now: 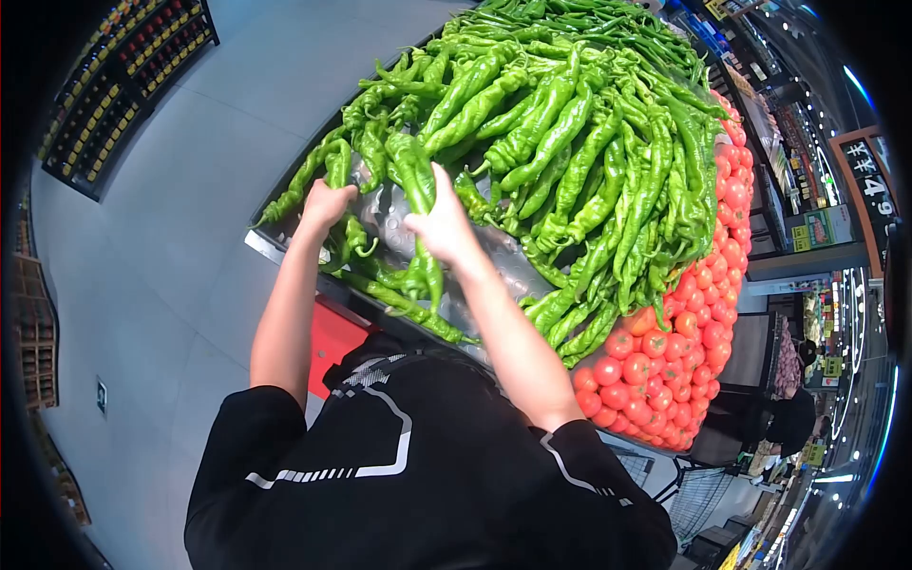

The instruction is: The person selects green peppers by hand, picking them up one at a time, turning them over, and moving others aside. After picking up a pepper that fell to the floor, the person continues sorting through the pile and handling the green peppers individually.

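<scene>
Recorder: State of the hands?

Inspector: The person's right hand (442, 223) is closed round a bundle of green peppers (411, 166), held lengthwise above the dimpled liner (388, 220). The left hand (329, 206) is curled on a single green pepper (338, 163) near the edge of the display stand (263, 245). Its fingertips are hidden; how firmly they press cannot be told.

Recorder: Location of the remaining peppers?

Inspector: The main heap (560, 123) covers the far and right parts of the stand, many lying roughly side by side. Looser ones (408, 309) lie along the near edge. Tomatoes (655, 366) are banked against the heap's right side.

Recorder: Extent of completion?

Inspector: Judged partial. The heap is built up; the near left section is thinly covered, with liner showing between peppers. The bundle is in hand, not laid down. Whether the heap's arrangement is finished cannot be determined.
</scene>
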A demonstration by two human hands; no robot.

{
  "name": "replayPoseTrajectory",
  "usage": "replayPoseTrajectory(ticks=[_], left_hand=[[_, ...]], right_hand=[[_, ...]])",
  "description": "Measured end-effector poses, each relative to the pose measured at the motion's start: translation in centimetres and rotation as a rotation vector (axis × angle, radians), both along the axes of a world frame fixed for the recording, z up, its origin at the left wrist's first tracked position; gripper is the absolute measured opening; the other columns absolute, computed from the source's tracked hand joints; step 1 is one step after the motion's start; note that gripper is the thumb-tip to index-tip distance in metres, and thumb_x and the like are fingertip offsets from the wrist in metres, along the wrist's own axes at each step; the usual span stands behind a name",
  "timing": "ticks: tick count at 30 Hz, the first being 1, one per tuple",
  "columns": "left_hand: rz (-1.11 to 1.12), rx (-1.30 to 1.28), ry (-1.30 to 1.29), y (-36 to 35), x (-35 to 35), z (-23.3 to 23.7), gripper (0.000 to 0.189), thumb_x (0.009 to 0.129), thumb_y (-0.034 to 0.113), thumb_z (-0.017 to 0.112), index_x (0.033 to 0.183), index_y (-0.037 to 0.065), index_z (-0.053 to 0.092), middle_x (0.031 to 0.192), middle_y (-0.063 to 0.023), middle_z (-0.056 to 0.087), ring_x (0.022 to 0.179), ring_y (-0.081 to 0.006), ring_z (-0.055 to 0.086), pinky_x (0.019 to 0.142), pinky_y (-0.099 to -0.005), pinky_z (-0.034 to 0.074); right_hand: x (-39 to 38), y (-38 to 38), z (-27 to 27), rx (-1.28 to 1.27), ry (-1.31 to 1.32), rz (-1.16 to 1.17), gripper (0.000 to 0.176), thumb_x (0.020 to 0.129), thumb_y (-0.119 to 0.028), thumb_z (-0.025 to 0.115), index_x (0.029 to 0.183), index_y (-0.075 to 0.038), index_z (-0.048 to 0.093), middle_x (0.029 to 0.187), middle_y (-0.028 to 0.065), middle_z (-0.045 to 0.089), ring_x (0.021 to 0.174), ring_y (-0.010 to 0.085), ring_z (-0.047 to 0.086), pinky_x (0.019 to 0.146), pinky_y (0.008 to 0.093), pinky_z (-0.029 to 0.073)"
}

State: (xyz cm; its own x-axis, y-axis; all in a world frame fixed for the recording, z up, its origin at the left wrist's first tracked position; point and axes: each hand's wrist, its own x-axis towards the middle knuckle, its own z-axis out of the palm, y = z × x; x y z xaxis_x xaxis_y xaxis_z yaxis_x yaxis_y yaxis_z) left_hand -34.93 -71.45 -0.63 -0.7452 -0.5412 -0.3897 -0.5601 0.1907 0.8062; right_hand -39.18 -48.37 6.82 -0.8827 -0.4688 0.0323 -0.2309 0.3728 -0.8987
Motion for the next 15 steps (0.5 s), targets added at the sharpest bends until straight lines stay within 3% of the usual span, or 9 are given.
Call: replayPoseTrajectory(ticks=[1, 2, 4, 7, 9, 11, 13, 15], left_hand=[[-0.041, 0.270, 0.089, -0.1, 0.4, 0.8, 0.049, 0.080, 0.029, 0.072, 0.112, -0.005, 0.059, 0.108, -0.0177, 0.069, 0.094, -0.0280, 0.069, 0.085, -0.0413, 0.056], [-0.044, 0.267, 0.078, -0.1, 0.8, 0.7, 0.049, 0.080, 0.029, 0.072, 0.112, -0.005, 0.059, 0.108, -0.0177, 0.069, 0.094, -0.0280, 0.069, 0.085, -0.0413, 0.056], [0.121, 0.918, 0.260, 0.0, 1.7, 0.8, 0.029, 0.084, 0.021, 0.066, 0.102, -0.001, 0.061, 0.099, -0.0118, 0.067, 0.085, -0.0222, 0.067, 0.077, -0.0379, 0.057], [0.116, 0.918, 0.268, 1.5, 3.1, 2.6, 0.020, 0.086, 0.015, 0.061, 0.101, 0.002, 0.061, 0.096, -0.0114, 0.067, 0.083, -0.0214, 0.066, 0.073, -0.0381, 0.056], [0.110, 0.890, 0.264, 2.2, 4.0, 2.9, 0.023, 0.084, 0.013, 0.061, 0.104, 0.002, 0.060, 0.096, -0.0111, 0.066, 0.080, -0.0202, 0.065, 0.072, -0.0382, 0.056], [0.130, 0.645, 0.383, 2.9, 4.5, 3.3, 0.027, 0.081, 0.011, 0.060, 0.107, 0.002, 0.058, 0.095, -0.0103, 0.064, 0.079, -0.0197, 0.064, 0.073, -0.0383, 0.056], [0.162, 0.601, 0.534, 3.1, 4.7, 4.3, 0.054, 0.078, 0.009, 0.061, 0.131, 0.001, 0.050, 0.106, -0.0113, 0.060, 0.090, -0.0198, 0.062, 0.081, -0.0354, 0.053], [0.076, 0.396, 0.775, 3.8, 3.4, 7.0, 0.073, 0.081, 0.012, 0.064, 0.147, 0.001, 0.036, 0.123, -0.0139, 0.057, 0.106, -0.0219, 0.060, 0.094, -0.0355, 0.050]], right_hand=[[-0.6, 0.5, 2.2, -0.041, -0.185, 0.017, 0.095, 0.069, 0.001, 0.072, 0.154, -0.002, 0.029, 0.122, 0.0221, 0.062, 0.096, 0.0294, 0.068, 0.083, 0.0374, 0.057], [-1.0, 1.2, 3.7, -0.152, -0.205, 0.085, 0.091, 0.070, 0.005, 0.071, 0.152, -0.002, 0.033, 0.109, 0.0163, 0.062, 0.079, 0.0204, 0.065, 0.068, 0.0342, 0.057], [-2.3, 2.7, 4.0, -0.217, -0.280, 0.165, 0.086, 0.072, 0.007, 0.069, 0.151, -0.004, 0.036, 0.113, 0.0131, 0.060, 0.083, 0.0187, 0.064, 0.070, 0.0362, 0.058], [-1.5, 5.9, 7.1, -0.367, -0.598, 0.283, 0.088, 0.073, 0.007, 0.067, 0.153, -0.006, 0.034, 0.121, 0.0116, 0.058, 0.089, 0.0191, 0.063, 0.075, 0.0376, 0.059], [0.2, 8.1, 8.2, -0.393, -0.564, 0.327, 0.094, 0.072, 0.006, 0.068, 0.156, -0.006, 0.030, 0.121, 0.0126, 0.058, 0.090, 0.0206, 0.063, 0.079, 0.0383, 0.058], [2.3, 10.1, 9.8, -0.517, -0.533, 0.314, 0.100, 0.069, 0.005, 0.070, 0.158, -0.006, 0.024, 0.122, 0.0151, 0.058, 0.090, 0.0226, 0.063, 0.080, 0.0397, 0.058], [3.7, 12.2, 12.1, -0.654, -0.457, 0.175, 0.109, 0.067, 0.001, 0.073, 0.160, -0.006, 0.017, 0.122, 0.0178, 0.057, 0.090, 0.0247, 0.064, 0.078, 0.0409, 0.058], [2.9, 14.3, 15.5, -0.603, -0.194, 0.014, 0.110, 0.066, -0.002, 0.069, 0.161, -0.006, 0.012, 0.123, 0.0192, 0.055, 0.089, 0.0249, 0.064, 0.076, 0.0398, 0.059]])
